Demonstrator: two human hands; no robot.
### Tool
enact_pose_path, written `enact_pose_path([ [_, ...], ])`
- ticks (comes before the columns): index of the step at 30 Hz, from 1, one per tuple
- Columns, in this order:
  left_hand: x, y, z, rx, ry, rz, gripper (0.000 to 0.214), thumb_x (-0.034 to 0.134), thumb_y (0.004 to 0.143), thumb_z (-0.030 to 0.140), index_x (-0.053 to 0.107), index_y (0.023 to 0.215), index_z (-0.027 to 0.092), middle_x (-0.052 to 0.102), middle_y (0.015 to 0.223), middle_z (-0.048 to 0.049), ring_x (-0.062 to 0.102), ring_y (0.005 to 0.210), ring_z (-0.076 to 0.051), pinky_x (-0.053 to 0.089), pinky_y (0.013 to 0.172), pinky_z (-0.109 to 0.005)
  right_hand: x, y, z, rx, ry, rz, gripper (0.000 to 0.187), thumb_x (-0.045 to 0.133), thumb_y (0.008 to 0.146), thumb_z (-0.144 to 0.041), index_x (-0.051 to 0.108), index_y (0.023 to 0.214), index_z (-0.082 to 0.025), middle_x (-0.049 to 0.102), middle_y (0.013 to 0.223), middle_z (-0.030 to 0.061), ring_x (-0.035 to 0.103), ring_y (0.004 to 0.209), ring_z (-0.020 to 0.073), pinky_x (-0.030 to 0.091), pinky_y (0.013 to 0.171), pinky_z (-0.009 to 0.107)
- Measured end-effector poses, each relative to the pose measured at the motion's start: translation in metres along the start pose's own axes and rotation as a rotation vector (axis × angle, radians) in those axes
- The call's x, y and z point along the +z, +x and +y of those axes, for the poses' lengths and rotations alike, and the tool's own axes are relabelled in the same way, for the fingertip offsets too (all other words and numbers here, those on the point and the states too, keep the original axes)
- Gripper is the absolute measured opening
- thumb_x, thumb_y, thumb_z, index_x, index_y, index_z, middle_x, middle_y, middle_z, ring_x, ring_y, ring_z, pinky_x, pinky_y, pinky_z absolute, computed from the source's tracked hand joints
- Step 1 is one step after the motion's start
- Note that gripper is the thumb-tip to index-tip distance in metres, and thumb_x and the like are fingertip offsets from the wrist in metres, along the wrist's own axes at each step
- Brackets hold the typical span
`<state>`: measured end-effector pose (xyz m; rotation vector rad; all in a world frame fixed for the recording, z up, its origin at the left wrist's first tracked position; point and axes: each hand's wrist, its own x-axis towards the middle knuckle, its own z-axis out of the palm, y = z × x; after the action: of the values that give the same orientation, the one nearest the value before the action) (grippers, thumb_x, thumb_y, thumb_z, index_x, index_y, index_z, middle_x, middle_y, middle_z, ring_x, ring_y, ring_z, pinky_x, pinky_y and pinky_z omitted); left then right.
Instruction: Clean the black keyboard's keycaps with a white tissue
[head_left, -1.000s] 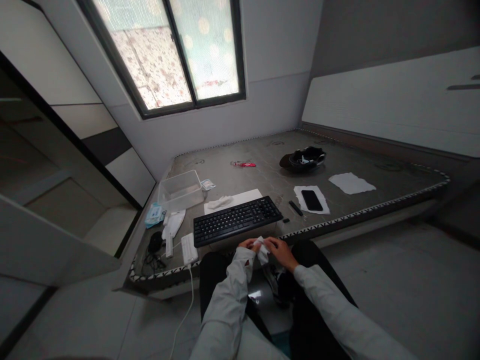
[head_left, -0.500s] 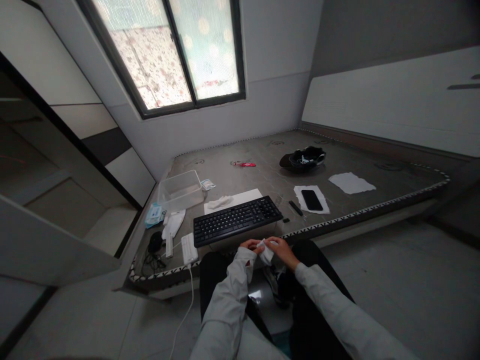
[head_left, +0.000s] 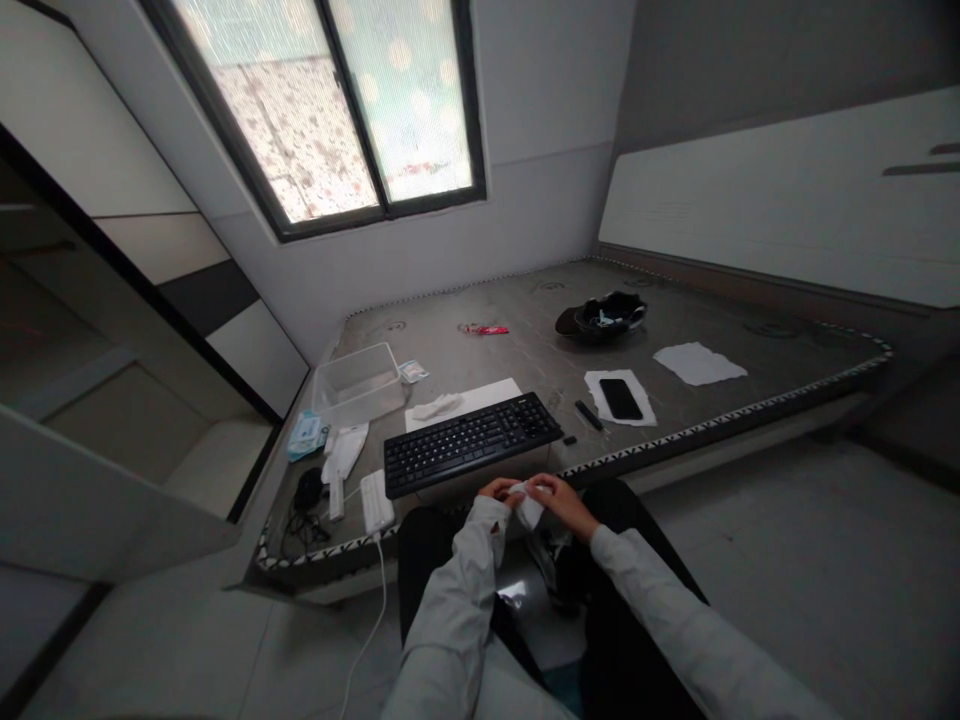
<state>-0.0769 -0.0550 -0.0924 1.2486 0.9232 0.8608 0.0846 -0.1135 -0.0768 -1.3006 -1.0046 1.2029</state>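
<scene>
My left hand [head_left: 498,490] and my right hand [head_left: 561,499] meet just below the near edge of the mattress platform [head_left: 750,330]. Both pinch a small white cloth or tissue [head_left: 528,508] that hangs between them. Their fingers are curled on it. A black keyboard [head_left: 471,441] lies just beyond my hands, close to the platform's near edge.
A clear plastic tub [head_left: 358,381], white papers, a power strip [head_left: 375,500] with its cord and a dark mouse [head_left: 306,488] sit at the left. A black phone [head_left: 619,398] on a white sheet, another sheet [head_left: 699,362] and a black cap [head_left: 602,316] lie to the right.
My hands have stayed together on the white cloth, shifting it slightly. The view has drifted a little, nothing else on the platform has moved.
</scene>
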Motion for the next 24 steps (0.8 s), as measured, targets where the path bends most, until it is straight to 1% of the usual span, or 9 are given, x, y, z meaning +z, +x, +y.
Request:
enact_pose_path([
  [2, 0.000, 0.001, 0.003, 0.005, -0.007, 0.031, 0.041, 0.084, 0.055, 0.042, 0.071, 0.082, 0.014, 0.075, 0.083, -0.0118, 0.070, 0.079, -0.025, 0.054, 0.072, -0.032, 0.000, 0.003, 0.000, -0.071, -0.031, 0.041, 0.048, 0.064, 0.071, -0.064, 0.066, 0.088, -0.019, 0.067, 0.087, 0.0056, 0.060, 0.081, 0.0220, 0.045, 0.071, 0.031],
  [4, -0.002, 0.002, 0.005, 0.009, -0.017, 0.053, 0.043, 0.084, 0.054, 0.046, 0.071, 0.082, 0.014, 0.075, 0.087, -0.0128, 0.070, 0.083, -0.027, 0.054, 0.076, -0.034, -0.001, 0.005, -0.001, -0.106, -0.029, 0.096, 0.051, 0.052, 0.078, -0.068, 0.066, 0.088, -0.019, 0.067, 0.090, 0.0063, 0.060, 0.084, 0.0225, 0.046, 0.073, 0.032],
  [5, -0.003, 0.003, 0.006, 0.011, -0.023, 0.060, 0.045, 0.084, 0.054, 0.047, 0.072, 0.083, 0.014, 0.075, 0.089, -0.0133, 0.070, 0.086, -0.027, 0.054, 0.079, -0.036, -0.002, 0.006, -0.001, -0.118, -0.032, 0.119, 0.052, 0.050, 0.079, -0.068, 0.066, 0.088, -0.020, 0.067, 0.091, 0.0065, 0.060, 0.086, 0.0229, 0.046, 0.075, 0.032],
  [8, -0.005, 0.003, 0.010, 0.009, -0.042, 0.060, 0.049, 0.084, 0.052, 0.049, 0.073, 0.085, 0.014, 0.074, 0.096, -0.0145, 0.069, 0.092, -0.029, 0.053, 0.086, -0.038, -0.005, 0.005, -0.003, -0.161, -0.090, 0.134, 0.045, 0.059, 0.076, -0.063, 0.067, 0.088, -0.020, 0.068, 0.090, 0.0063, 0.060, 0.087, 0.0234, 0.046, 0.079, 0.034],
  [10, -0.005, 0.002, 0.011, 0.003, -0.054, 0.056, 0.050, 0.085, 0.051, 0.048, 0.073, 0.086, 0.014, 0.074, 0.097, -0.0148, 0.069, 0.094, -0.029, 0.052, 0.088, -0.040, -0.006, 0.003, -0.006, -0.215, -0.174, 0.122, 0.039, 0.066, 0.074, -0.056, 0.069, 0.089, -0.020, 0.067, 0.091, 0.0063, 0.060, 0.085, 0.0225, 0.047, 0.079, 0.034],
  [12, -0.005, 0.002, 0.012, 0.001, -0.066, 0.055, 0.051, 0.085, 0.051, 0.048, 0.073, 0.087, 0.014, 0.074, 0.097, -0.0148, 0.069, 0.093, -0.029, 0.053, 0.087, -0.040, -0.006, 0.000, -0.010, -0.267, -0.268, 0.109, 0.033, 0.067, 0.075, -0.051, 0.071, 0.087, -0.020, 0.066, 0.091, 0.0065, 0.059, 0.081, 0.0214, 0.047, 0.076, 0.034],
  [14, -0.004, 0.000, 0.013, 0.002, -0.077, 0.055, 0.053, 0.085, 0.050, 0.049, 0.073, 0.088, 0.014, 0.074, 0.097, -0.0147, 0.069, 0.091, -0.029, 0.054, 0.085, -0.038, -0.005, -0.003, -0.014, -0.303, -0.328, 0.076, 0.029, 0.066, 0.076, -0.048, 0.073, 0.086, -0.021, 0.065, 0.092, 0.0071, 0.059, 0.084, 0.0218, 0.046, 0.078, 0.034],
  [18, -0.001, -0.002, 0.015, -0.002, -0.084, 0.071, 0.054, 0.083, 0.053, 0.052, 0.073, 0.090, 0.013, 0.074, 0.096, -0.0150, 0.070, 0.089, -0.028, 0.054, 0.083, -0.037, -0.002, -0.007, -0.017, -0.291, -0.345, 0.019, 0.028, 0.064, 0.079, -0.045, 0.074, 0.089, -0.021, 0.068, 0.091, 0.0071, 0.061, 0.088, 0.0228, 0.046, 0.083, 0.035],
  [24, -0.001, -0.003, 0.017, -0.021, -0.049, 0.053, 0.056, 0.084, 0.051, 0.054, 0.073, 0.088, 0.013, 0.074, 0.095, -0.0153, 0.069, 0.089, -0.028, 0.054, 0.082, -0.036, -0.003, -0.002, -0.009, -0.208, -0.312, 0.029, 0.030, 0.064, 0.077, -0.045, 0.072, 0.088, -0.019, 0.069, 0.079, 0.0042, 0.062, 0.076, 0.0207, 0.047, 0.071, 0.031],
])
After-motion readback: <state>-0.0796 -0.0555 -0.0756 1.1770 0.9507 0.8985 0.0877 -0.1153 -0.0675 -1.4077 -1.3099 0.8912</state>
